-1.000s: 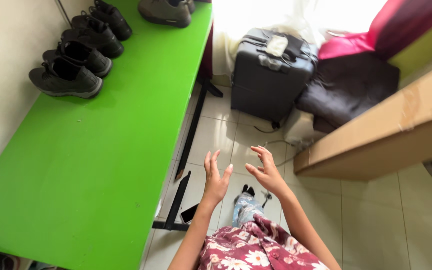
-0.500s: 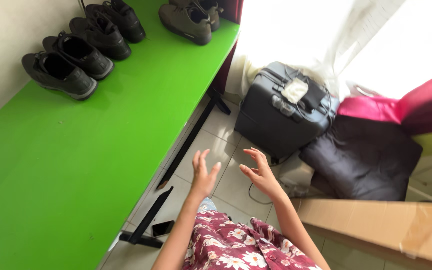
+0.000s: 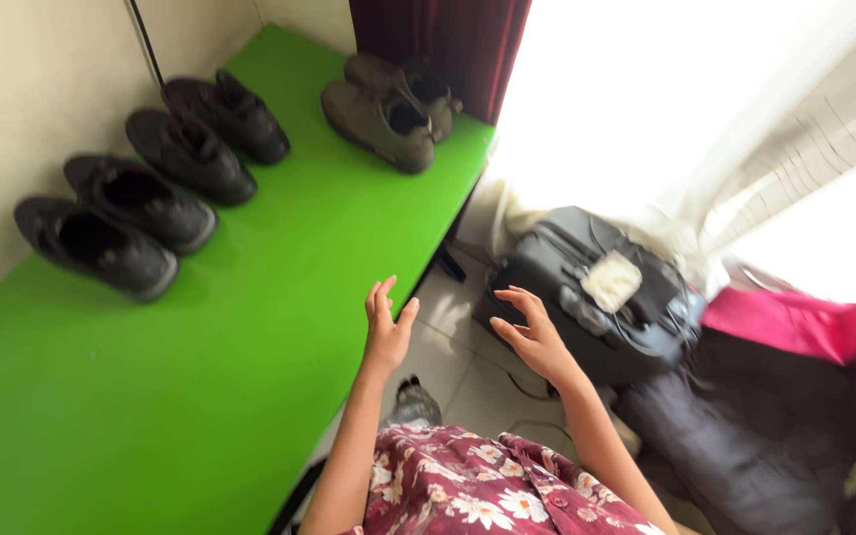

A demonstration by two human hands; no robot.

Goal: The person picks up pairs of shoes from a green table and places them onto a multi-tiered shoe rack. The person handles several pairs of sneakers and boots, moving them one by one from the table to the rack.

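Note:
My left hand [image 3: 386,329] is raised with fingers apart and empty, just above the right edge of a bright green table [image 3: 250,317]. My right hand [image 3: 534,335] is also empty with fingers spread, held in the air over the floor in front of a dark grey suitcase [image 3: 587,297]. On the table by the wall stand several black shoes [image 3: 141,198]. A pair of olive-brown shoes [image 3: 388,109] sits at the table's far end. My maroon flowered sleeve and top [image 3: 478,485] fill the bottom of the view.
A dark red curtain [image 3: 448,40] hangs behind the table's far end, beside a bright window. A white cloth [image 3: 611,280] lies on the suitcase. A dark cushion [image 3: 745,446] and pink fabric [image 3: 804,327] lie to the right on the tiled floor.
The view has swung up and left, bringing the shoes and curtain closer to centre. Both hands have risen and stay empty; the cardboard box and phone have left the view.

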